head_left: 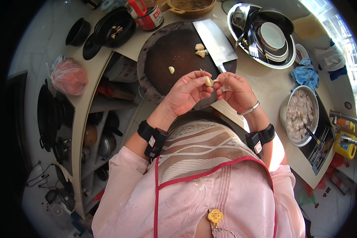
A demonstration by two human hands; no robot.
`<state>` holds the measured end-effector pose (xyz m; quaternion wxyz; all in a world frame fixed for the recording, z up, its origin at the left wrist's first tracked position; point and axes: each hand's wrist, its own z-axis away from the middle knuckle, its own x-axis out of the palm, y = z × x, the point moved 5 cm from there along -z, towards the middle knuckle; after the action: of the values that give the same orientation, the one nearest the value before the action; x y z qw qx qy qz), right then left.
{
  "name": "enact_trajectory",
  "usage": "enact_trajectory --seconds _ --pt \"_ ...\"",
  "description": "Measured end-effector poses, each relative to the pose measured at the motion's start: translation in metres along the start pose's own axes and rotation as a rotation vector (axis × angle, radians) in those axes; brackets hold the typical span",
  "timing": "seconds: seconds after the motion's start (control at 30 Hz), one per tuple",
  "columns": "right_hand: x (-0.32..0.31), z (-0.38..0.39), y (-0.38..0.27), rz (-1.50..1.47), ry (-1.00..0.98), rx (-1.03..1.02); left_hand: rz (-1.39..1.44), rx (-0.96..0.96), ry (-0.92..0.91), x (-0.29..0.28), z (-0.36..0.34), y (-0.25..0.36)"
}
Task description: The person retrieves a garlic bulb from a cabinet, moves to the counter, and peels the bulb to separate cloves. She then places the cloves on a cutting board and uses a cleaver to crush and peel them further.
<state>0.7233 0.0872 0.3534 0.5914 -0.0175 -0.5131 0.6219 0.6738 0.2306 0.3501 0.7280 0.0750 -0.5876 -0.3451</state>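
Between the fingertips of my left hand [189, 88] is a garlic clove [209, 81], held above the near edge of a round dark chopping board [158, 59]. My right hand [237, 92] pinches a thin pale piece of garlic skin [225, 88] at the clove's side, and the two hands nearly touch. One bare clove [171, 70] lies on the board toward the left. Several cloves [200, 50] sit together farther back, beside a broad cleaver [216, 41] that rests flat with its handle pointing at my right hand.
A steel basin [231, 29] of dishes and chopsticks stands at the back right. Nearer on the right are a bowl of pale raw meat [288, 104] and a blue cloth [305, 75]. A black pan [125, 33], red-lidded jar [148, 20] and clay pot [184, 12] line the back left.
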Motion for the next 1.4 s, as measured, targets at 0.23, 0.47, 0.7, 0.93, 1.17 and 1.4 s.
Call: enact_trajectory --seconds 0.23,0.47,0.7,0.93,1.17,1.4 --pt "0.007 0.002 0.0 0.371 0.043 -0.135 -0.086 0.035 0.05 0.0 0.001 -0.003" --pt "0.007 0.001 -0.004 0.556 -0.005 -0.238 -0.086 0.036 0.039 0.001 -0.002 -0.008" --pt "0.001 0.003 -0.004 0.432 0.018 -0.227 -0.015 -0.052 0.03 0.003 -0.008 -0.011" --pt "0.004 0.006 -0.009 0.594 0.122 -0.399 -0.269 0.044 0.132 0.01 -0.011 -0.009" --pt "0.004 0.002 -0.009 0.505 0.137 -0.369 -0.222 -0.03 0.096 0.004 -0.009 -0.003" --pt "0.003 0.001 -0.009 0.439 0.111 -0.301 -0.251 0.081 0.14 0.0 -0.006 0.003"
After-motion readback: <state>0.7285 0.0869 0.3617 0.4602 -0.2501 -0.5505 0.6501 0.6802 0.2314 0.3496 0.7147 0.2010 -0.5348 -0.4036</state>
